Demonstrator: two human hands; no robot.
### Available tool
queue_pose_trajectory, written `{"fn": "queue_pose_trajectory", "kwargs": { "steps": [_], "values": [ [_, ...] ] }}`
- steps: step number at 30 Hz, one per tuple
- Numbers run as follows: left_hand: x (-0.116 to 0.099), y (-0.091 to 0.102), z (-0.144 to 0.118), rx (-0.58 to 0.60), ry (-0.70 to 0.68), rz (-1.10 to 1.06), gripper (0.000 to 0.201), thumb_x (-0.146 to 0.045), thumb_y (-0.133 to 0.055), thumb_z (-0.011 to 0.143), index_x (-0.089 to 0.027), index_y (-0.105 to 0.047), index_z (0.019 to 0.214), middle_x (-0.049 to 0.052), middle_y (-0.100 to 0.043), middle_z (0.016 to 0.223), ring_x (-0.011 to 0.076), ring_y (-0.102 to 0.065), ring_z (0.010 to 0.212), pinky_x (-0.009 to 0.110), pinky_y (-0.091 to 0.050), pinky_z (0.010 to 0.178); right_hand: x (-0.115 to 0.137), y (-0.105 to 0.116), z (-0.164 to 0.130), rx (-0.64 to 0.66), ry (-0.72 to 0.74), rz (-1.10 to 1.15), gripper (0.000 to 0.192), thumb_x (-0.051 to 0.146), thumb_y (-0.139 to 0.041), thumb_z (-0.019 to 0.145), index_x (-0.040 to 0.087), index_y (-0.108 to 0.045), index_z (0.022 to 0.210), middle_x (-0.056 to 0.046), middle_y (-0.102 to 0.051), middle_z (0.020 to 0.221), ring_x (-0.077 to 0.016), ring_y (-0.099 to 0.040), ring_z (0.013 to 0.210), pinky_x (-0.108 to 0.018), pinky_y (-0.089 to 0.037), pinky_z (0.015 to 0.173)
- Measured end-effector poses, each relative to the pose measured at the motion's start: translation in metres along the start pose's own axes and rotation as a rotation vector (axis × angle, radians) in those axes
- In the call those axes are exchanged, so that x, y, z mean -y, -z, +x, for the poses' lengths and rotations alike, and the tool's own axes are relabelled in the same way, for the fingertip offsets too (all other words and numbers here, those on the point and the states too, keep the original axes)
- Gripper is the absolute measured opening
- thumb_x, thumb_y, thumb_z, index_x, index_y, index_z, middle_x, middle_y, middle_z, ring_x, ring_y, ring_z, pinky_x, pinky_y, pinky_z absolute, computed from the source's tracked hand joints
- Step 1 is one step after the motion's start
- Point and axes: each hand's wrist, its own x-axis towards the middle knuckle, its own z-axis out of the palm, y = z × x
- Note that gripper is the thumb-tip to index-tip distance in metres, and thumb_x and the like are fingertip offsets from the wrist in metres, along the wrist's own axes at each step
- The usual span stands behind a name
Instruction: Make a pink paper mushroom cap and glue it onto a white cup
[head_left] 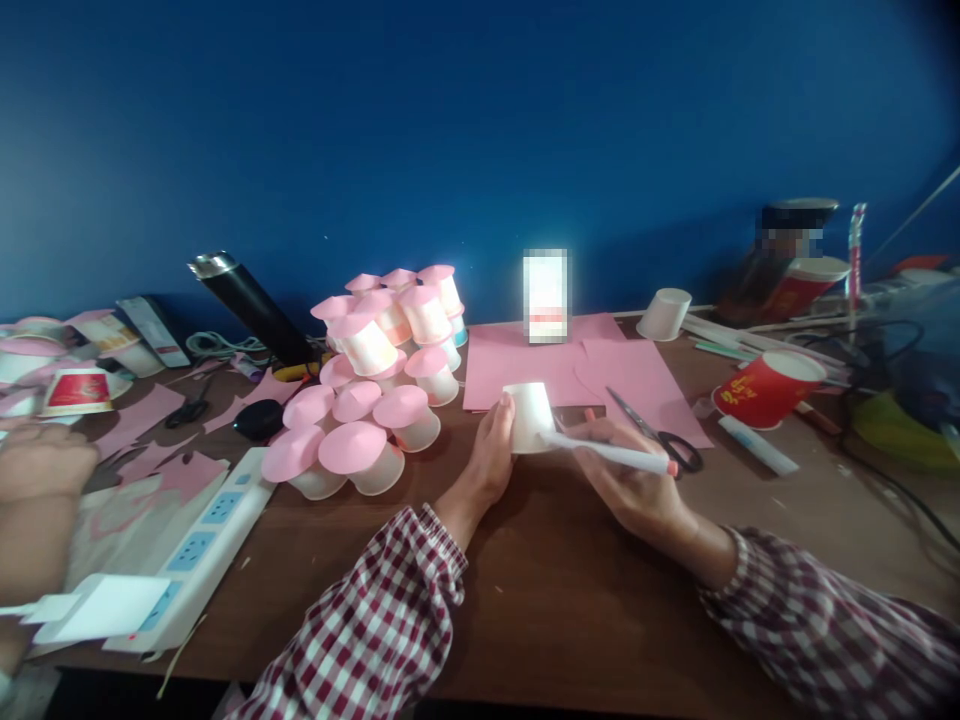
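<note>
My left hand (489,455) is wrapped round the side of a white paper cup (531,415), which is held just above the table and turned upside down. In my right hand (637,490) is a slim white marker pen (619,454) with an orange end. The pen's tip meets the cup's wall low on its right side, though blur hides whether it touches. Scissors (649,425) with dark handles lie just beyond my right hand, partly over pink paper sheets (517,372).
Left of my hands stand several upturned cups with pink cone tops (352,447). Further left are a power strip (191,550), paper scraps, a black flask (251,310) and another person's hand (45,465). At right are a red cup (769,390), a white tube (757,445) and a white cup (664,314).
</note>
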Motion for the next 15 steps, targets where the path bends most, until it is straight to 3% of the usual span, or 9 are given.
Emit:
{"fn": "queue_pose_trajectory", "kwargs": {
  "steps": [4,11,15],
  "values": [
    [0.0016,0.0005,0.0004,-0.007,0.002,-0.015,0.044,-0.054,-0.049,0.081,-0.014,-0.063,0.092,0.007,-0.067,0.084,0.0211,-0.059,0.085,0.03,-0.043,0.078,0.0003,-0.0005,0.0,0.02,-0.027,0.03,0.011,0.023,-0.057,0.082,0.019,-0.063,0.091,-0.004,-0.067,0.081,-0.0167,-0.062,0.069,-0.031,-0.051,0.07],
    [0.0009,0.0005,-0.0016,-0.008,-0.001,-0.023,0.041,-0.051,-0.053,0.08,-0.014,-0.064,0.095,0.009,-0.068,0.088,0.0253,-0.058,0.095,0.033,-0.043,0.084,-0.0023,-0.0029,-0.0002,-0.086,-0.135,0.109,0.013,0.025,-0.056,0.084,0.018,-0.063,0.092,-0.004,-0.067,0.082,-0.0164,-0.062,0.071,-0.028,-0.051,0.064],
    [-0.0007,-0.0013,-0.0022,-0.019,0.02,-0.062,0.042,-0.052,-0.049,0.081,-0.014,-0.063,0.094,0.008,-0.068,0.085,0.0249,-0.059,0.094,0.034,-0.044,0.084,0.0002,-0.0026,0.0002,-0.033,-0.128,0.117,0.011,0.025,-0.056,0.084,0.019,-0.064,0.089,-0.004,-0.068,0.078,-0.0165,-0.062,0.069,-0.029,-0.051,0.065]
  ]
}}
